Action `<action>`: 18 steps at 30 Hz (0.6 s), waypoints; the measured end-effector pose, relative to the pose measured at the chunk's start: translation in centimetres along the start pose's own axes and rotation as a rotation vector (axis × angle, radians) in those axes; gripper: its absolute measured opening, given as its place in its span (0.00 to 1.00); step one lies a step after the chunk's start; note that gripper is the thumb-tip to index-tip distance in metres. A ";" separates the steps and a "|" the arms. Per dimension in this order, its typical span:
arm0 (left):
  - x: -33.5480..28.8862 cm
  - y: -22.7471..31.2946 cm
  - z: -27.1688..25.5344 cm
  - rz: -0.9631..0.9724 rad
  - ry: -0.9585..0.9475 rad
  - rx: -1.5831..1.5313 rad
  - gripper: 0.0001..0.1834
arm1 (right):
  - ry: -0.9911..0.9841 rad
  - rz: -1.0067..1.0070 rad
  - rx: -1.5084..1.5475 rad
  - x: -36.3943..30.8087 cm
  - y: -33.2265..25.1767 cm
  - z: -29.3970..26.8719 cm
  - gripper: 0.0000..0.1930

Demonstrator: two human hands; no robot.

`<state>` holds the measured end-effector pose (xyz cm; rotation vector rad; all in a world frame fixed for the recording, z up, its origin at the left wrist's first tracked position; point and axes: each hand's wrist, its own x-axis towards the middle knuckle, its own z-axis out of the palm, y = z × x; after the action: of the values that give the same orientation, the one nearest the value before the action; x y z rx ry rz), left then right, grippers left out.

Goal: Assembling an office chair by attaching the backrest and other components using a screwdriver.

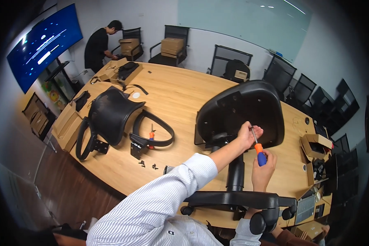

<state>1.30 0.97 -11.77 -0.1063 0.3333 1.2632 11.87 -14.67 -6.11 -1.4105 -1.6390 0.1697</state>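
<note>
In my right hand point(264, 171) is a screwdriver with an orange and blue handle point(260, 154), its shaft pointing up and away. My left hand point(250, 135) is closed around the shaft near its tip, palm partly turned up; whether a screw sits there is too small to tell. Both hands are in front of the dark underside of an office chair seat point(250, 106). The seat joins a black column point(235, 174) and a wheeled base point(233, 199) close to my body.
On the wooden table point(172, 88), to the left, lie a mesh backrest point(112, 112), two looped armrests point(158, 141), another screwdriver point(151, 137) and several screws point(154, 166). Open boxes point(315, 143) and a laptop point(305, 209) stand right. A person point(97, 47) stands at the far left.
</note>
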 end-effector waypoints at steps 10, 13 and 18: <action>-11.2 7.0 6.3 0.346 -0.197 0.927 0.14 | -0.328 0.451 0.667 -1.2 1.5 -3.6 0.17; -20.5 12.4 7.6 0.541 -0.357 1.417 0.12 | -0.282 0.552 0.799 -1.7 3.2 -4.7 0.18; -31.9 18.2 -4.8 0.815 0.175 1.510 0.08 | -0.276 0.620 0.673 -1.9 8.2 -4.6 0.16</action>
<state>-25.16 -23.91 -4.72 1.3244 1.4943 1.4669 20.69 -15.58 -9.81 -1.3330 -1.1195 1.1976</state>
